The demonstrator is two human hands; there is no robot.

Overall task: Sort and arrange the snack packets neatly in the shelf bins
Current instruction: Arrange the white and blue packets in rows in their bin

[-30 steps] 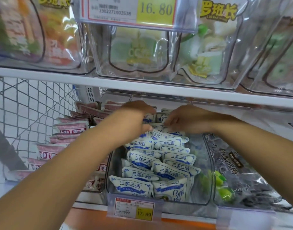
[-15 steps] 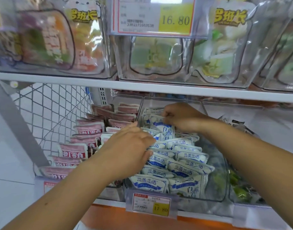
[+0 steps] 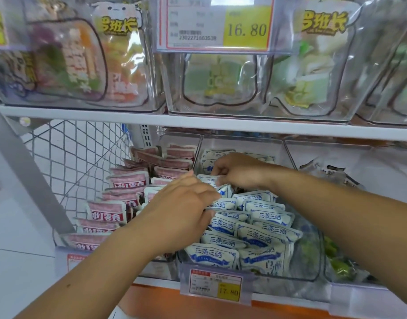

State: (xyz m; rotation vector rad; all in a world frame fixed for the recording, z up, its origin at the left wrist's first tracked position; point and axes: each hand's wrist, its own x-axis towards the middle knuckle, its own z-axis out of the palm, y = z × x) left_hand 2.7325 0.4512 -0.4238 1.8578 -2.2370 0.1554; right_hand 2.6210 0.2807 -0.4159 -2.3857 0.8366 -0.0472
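Both hands work in the middle clear bin (image 3: 312, 254). Left hand (image 3: 181, 210) lies palm down across the middle rows of blue-and-white packets (image 3: 262, 233), its fingers (image 3: 207, 195) fairly straight and touching their top edges. Right hand (image 3: 240, 171) sits just behind it, fingers curled, pinching the top of a blue-and-white packet (image 3: 207, 178) near the back of the bin. A second ago both hands were at the back rows; since then the left has come forward, and the two are now nearly touching. The packets stand in overlapping rows behind the 17.80 price tag (image 3: 215, 286). Pink packets (image 3: 105, 215) fill the bin to the left. The right bin holds what look like dark packets (image 3: 331, 173), though they are blurred.
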